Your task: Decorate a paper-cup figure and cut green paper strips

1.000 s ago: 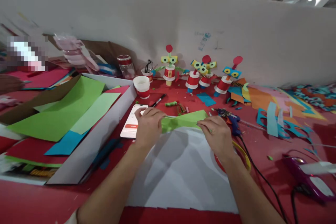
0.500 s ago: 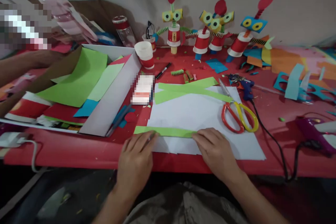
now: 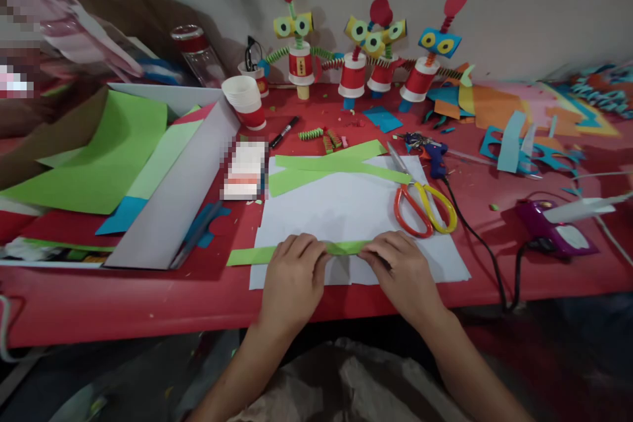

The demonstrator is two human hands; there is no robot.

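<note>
A narrow green paper strip (image 3: 250, 256) lies crosswise near the front of the white paper sheets (image 3: 316, 214), its left end reaching over the red tabletop. My left hand (image 3: 295, 277) is closed on the middle of the strip, fingers bent over it. At the strip's right part, my right hand (image 3: 403, 270) pinches it between thumb and fingers. Between the two hands the strip bows slightly. Beyond them, more green strips (image 3: 326, 165) cross each other on the sheets. Scissors (image 3: 420, 204) with one red and one yellow handle lie to the right, blades pointing away.
On the left stands a white box (image 3: 182, 191) of coloured paper. Paper cups (image 3: 246, 102), a marker (image 3: 284, 133) and paper-cup figures (image 3: 300, 66) are behind. A blue glue gun (image 3: 436, 158) with a black cord and a purple device (image 3: 556, 231) are at right.
My left hand has slid right along the green strip, closer to my right hand, leaving the strip's left end bare. The camera view has shifted to the right.
</note>
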